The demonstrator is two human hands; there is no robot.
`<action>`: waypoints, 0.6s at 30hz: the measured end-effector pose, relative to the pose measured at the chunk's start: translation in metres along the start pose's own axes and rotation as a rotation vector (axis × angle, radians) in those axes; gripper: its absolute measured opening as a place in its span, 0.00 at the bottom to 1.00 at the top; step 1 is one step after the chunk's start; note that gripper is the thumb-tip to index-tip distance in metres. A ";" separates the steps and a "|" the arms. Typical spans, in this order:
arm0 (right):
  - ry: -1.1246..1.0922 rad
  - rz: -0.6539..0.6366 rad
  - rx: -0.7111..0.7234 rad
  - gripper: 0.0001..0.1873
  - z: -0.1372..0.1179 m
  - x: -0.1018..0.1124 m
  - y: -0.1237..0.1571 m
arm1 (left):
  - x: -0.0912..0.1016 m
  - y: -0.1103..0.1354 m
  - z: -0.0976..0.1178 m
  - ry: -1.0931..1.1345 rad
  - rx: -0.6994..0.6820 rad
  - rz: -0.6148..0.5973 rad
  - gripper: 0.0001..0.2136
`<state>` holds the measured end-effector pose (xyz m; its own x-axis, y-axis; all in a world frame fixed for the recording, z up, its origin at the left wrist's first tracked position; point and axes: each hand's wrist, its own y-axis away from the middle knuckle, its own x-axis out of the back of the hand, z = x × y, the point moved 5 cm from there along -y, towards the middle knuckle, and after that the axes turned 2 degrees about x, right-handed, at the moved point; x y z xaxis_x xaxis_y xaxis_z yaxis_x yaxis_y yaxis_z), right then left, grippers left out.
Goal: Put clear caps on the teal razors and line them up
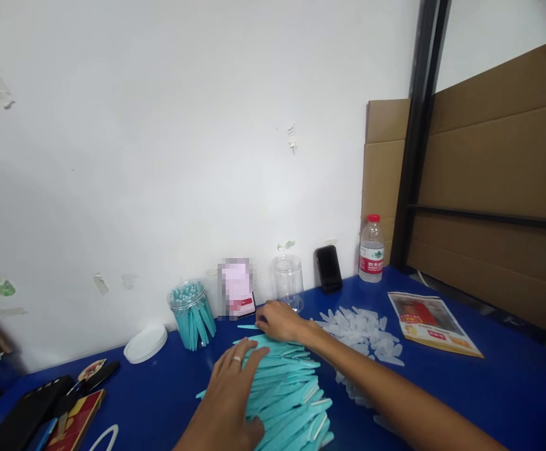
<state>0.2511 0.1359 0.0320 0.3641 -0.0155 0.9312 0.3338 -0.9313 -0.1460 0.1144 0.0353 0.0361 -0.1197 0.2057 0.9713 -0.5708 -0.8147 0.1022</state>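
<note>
A heap of teal nail files [288,394] lies on the blue table [512,394] in front of me. My left hand [228,398] rests flat on the heap's left side with fingers stretched out; a ring shows on one finger. My right hand [279,321] reaches to the far end of the heap, fingers curled over the tip of one teal file [248,326]. A clear jar [192,313] packed with teal files stands just behind, and an empty clear jar [288,280] stands beyond my right hand.
Clear plastic sleeves [367,332] lie scattered right of the heap. A white lid [145,343], a water bottle [372,248], a black phone [328,268], a leaflet [430,322], dark items [42,407] at left. Cardboard [498,175] at right.
</note>
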 end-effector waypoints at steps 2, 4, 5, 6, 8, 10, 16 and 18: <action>-0.009 -0.004 0.016 0.14 -0.001 0.003 0.004 | -0.011 -0.001 0.002 -0.044 -0.034 -0.075 0.47; -0.015 -0.003 0.028 0.15 -0.003 0.004 0.007 | -0.021 -0.004 0.001 -0.104 -0.041 -0.099 0.48; -0.016 -0.001 0.032 0.15 -0.003 0.005 0.008 | -0.024 -0.005 0.000 -0.119 -0.043 -0.078 0.48; -0.018 0.001 0.035 0.15 -0.003 0.006 0.009 | -0.027 -0.006 0.000 -0.124 -0.052 -0.038 0.48; -0.027 -0.001 0.046 0.16 -0.003 0.006 0.009 | -0.033 -0.003 0.006 -0.128 -0.126 0.044 0.45; -0.041 -0.010 0.058 0.16 -0.002 0.005 0.008 | -0.042 0.003 0.019 -0.157 -0.261 0.098 0.39; -0.077 -0.016 0.088 0.15 -0.001 -0.001 0.007 | -0.057 0.010 0.040 -0.490 -0.480 0.426 0.28; -0.086 -0.015 0.100 0.16 -0.001 -0.002 0.008 | -0.056 0.007 0.036 -0.568 -0.475 0.535 0.28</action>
<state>0.2519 0.1279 0.0289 0.4304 0.0335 0.9020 0.4236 -0.8900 -0.1690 0.1459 -0.0014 -0.0097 -0.1189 -0.5351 0.8364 -0.8438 -0.3896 -0.3691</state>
